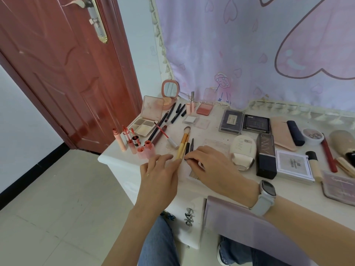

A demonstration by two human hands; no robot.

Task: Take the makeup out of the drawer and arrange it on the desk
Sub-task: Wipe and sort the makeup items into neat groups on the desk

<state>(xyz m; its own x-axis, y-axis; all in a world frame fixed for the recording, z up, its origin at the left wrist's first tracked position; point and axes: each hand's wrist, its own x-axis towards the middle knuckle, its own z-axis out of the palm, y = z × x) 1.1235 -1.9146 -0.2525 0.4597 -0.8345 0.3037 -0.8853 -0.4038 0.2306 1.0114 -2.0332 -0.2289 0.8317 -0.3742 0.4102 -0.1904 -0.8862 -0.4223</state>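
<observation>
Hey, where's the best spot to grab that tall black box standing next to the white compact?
Likely grip the tall black box across its two long side faces near mid-height, coming from above and the front. It stands upright and narrow, with the white compact close on one side and a flat palette on the other.

So the right hand (213, 166) is pinching the near end of a thin little brush (187, 150) on the desk (119, 160), near its front edge. Just left of that pinch lies the big powder brush (184, 143), and the left hand (159, 175) has its fingertips at that handle's near end. Further left, a bunch of lip gloss tubes (132, 141) stand at the desk's corner. Behind the grip are pencils (163, 121) and an open palette (146, 120). Right of it sit a rounded compact (243, 150), then a tall box (266, 156). The drawer (249, 227) hangs open below, toward the person.
</observation>
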